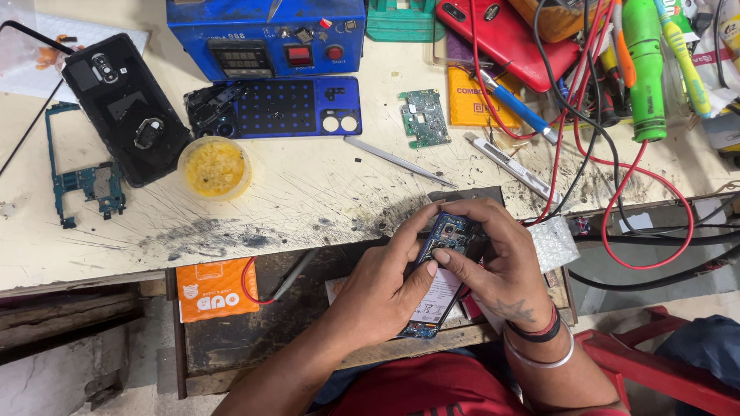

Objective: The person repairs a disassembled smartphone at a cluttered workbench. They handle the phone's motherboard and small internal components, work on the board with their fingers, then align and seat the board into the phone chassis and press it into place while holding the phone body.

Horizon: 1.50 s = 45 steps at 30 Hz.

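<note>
An opened smartphone (pixel 445 240) with its back off, blue circuit board and white battery showing, is held at the front edge of the workbench. My left hand (pixel 381 285) grips it from the left, thumb pressed on the battery. My right hand (pixel 497 258) holds its right side and top, with the index finger on the upper board. A dark band and a metal bangle sit on my right wrist.
On the scratched cream benchtop (pixel 308 192) lie a black phone back (pixel 123 104), a blue board frame (pixel 81 181), a yellow paste tub (pixel 214 167), a blue perforated plate (pixel 297 106), a green board (pixel 424 117), tweezers (pixel 397 162), a blue soldering station (pixel 266 35), a red phone (pixel 505 35), screwdrivers (pixel 644 69) and red wires (pixel 617 208).
</note>
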Each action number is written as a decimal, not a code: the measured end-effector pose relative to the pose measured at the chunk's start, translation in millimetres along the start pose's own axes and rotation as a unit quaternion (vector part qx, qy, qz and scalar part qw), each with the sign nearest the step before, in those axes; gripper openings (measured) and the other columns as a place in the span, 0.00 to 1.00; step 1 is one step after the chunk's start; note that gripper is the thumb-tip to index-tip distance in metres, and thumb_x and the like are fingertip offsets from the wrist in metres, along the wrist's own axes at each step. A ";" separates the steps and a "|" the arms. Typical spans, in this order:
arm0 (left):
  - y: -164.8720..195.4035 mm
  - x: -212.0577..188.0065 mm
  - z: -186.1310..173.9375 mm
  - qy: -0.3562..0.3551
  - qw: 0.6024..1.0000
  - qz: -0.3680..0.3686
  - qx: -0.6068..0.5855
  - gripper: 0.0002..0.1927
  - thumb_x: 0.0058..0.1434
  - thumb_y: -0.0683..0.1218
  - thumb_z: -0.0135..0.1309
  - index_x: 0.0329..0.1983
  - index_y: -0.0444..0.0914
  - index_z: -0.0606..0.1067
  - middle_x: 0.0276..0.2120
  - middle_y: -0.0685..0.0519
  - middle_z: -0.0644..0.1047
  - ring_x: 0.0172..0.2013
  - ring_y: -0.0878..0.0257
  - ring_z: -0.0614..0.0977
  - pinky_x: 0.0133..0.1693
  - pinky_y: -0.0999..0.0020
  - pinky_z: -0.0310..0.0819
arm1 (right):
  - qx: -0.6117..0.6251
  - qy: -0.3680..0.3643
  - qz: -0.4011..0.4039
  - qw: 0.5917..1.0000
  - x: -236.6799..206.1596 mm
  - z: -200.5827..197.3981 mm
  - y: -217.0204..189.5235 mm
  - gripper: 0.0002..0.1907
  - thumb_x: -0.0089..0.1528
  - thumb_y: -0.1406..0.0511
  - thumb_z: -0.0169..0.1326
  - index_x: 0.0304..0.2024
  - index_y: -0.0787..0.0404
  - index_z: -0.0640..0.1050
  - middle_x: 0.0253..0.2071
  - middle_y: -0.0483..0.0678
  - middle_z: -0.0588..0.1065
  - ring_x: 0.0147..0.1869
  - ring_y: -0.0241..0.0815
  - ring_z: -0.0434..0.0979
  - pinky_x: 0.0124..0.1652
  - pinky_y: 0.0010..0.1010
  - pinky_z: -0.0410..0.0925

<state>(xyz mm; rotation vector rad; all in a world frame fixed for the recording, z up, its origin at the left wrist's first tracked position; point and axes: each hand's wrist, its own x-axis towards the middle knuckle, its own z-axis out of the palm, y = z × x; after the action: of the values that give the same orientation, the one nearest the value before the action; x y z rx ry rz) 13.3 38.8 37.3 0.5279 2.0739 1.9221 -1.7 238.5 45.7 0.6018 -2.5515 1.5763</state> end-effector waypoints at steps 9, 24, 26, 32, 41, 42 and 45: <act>3.2 1.4 -0.8 -0.001 1.000 -0.006 0.008 0.36 0.70 0.40 0.49 0.78 0.37 0.50 0.36 0.39 0.82 0.35 0.49 0.87 0.37 0.57 0.76 | 0.003 0.001 -0.002 1.000 -0.2 0.3 -0.5 0.26 0.56 0.70 0.67 0.56 0.64 0.75 0.51 0.51 0.77 0.55 0.42 0.78 0.55 0.30 0.70; -1.7 0.7 -0.2 -0.004 1.000 -0.003 0.013 0.35 0.70 0.40 0.48 0.78 0.37 0.50 0.41 0.35 0.82 0.42 0.44 0.88 0.40 0.54 0.79 | -0.028 0.013 -0.006 0.999 0.7 2.0 -7.1 0.27 0.54 0.71 0.69 0.55 0.65 0.76 0.48 0.50 0.77 0.52 0.41 0.79 0.51 0.28 0.71; -2.0 0.8 -0.1 -0.006 1.000 -0.011 0.015 0.35 0.70 0.40 0.48 0.78 0.38 0.50 0.41 0.35 0.82 0.41 0.44 0.88 0.40 0.54 0.79 | -0.039 0.014 -0.006 0.999 0.6 2.0 -7.6 0.27 0.53 0.71 0.69 0.55 0.65 0.76 0.48 0.51 0.77 0.51 0.41 0.79 0.51 0.28 0.71; -3.6 0.3 0.6 0.005 1.000 0.009 0.008 0.35 0.70 0.40 0.49 0.78 0.36 0.51 0.43 0.35 0.82 0.44 0.44 0.87 0.44 0.56 0.79 | -0.042 0.020 -0.011 0.999 0.2 3.7 -7.6 0.27 0.54 0.70 0.68 0.55 0.65 0.76 0.48 0.51 0.77 0.51 0.42 0.79 0.51 0.29 0.71; -6.7 -0.2 0.2 0.006 1.000 -0.006 -0.027 0.34 0.70 0.39 0.49 0.76 0.36 0.53 0.44 0.39 0.83 0.45 0.51 0.88 0.45 0.62 0.78 | -0.013 -0.007 -0.018 1.000 2.2 -0.5 -10.0 0.26 0.56 0.71 0.66 0.57 0.65 0.75 0.50 0.52 0.76 0.53 0.43 0.78 0.52 0.30 0.70; -6.9 -0.1 0.5 0.004 1.000 -0.016 -0.024 0.34 0.69 0.40 0.49 0.76 0.36 0.53 0.43 0.39 0.83 0.45 0.51 0.88 0.44 0.62 0.78 | -0.013 -0.006 -0.014 1.000 2.1 -0.1 -10.4 0.26 0.55 0.71 0.66 0.57 0.65 0.76 0.49 0.51 0.76 0.52 0.43 0.78 0.52 0.30 0.70; -6.6 0.2 0.6 0.004 0.999 0.004 -0.034 0.34 0.69 0.39 0.49 0.76 0.36 0.53 0.45 0.39 0.83 0.47 0.51 0.88 0.46 0.62 0.78 | -0.015 -0.001 -0.006 1.000 1.7 0.8 -11.5 0.27 0.55 0.71 0.66 0.56 0.65 0.76 0.49 0.51 0.77 0.52 0.43 0.78 0.51 0.30 0.70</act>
<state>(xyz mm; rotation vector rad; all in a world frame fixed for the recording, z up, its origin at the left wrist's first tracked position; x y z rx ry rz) 12.8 39.1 30.8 0.5147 2.0060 1.9953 1.1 232.9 55.4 0.6157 -2.5623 1.5317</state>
